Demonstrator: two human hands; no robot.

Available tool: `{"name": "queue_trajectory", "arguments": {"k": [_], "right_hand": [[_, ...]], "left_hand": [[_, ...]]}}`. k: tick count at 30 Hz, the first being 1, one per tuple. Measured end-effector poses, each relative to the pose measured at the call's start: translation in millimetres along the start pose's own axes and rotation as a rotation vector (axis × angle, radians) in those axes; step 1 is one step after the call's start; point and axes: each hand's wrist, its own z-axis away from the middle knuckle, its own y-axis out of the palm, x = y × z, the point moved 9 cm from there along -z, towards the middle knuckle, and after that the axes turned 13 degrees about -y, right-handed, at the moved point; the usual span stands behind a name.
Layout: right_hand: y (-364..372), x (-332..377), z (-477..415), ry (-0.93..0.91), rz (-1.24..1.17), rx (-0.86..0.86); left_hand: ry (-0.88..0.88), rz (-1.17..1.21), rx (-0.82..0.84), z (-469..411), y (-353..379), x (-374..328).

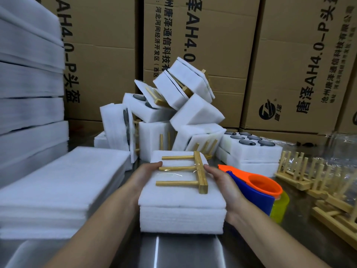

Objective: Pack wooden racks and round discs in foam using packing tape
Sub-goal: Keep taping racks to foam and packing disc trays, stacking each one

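Left hand grips the foam pack, fingers curled over its left top edge. Right hand presses flat against its right side, fingers straight. Wooden rack lies on top between both hands, under clear tape. Tape dispenser sits just outboard of the right hand and foam sheets just outboard of the left. Beyond the right fingertips, a foam tray holds round discs.
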Motion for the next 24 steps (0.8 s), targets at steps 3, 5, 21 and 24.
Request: {"name": "queue_trajectory", "arguments": {"k": [3,5,21,24], "right_hand": [[7.8,27.4,2.7,-0.094,0.086,0.118],[12.2,35.8,6.5,-0.094,0.167,0.187],[32.2,115.8,-21.8,-0.106,-0.063,-0.053],[90.7,145.9,-79.1,-0.219,-0.174,0.001]], "left_hand": [[0.013,0.137,0.036,4.6,-0.1,-4.2],[0.018,0.254,0.081,7.9,0.5,-1.1],[-0.035,0.469,0.197,-18.9,15.1,27.3],[-0.070,0.393,0.268,-26.9,22.6,31.3]]}}
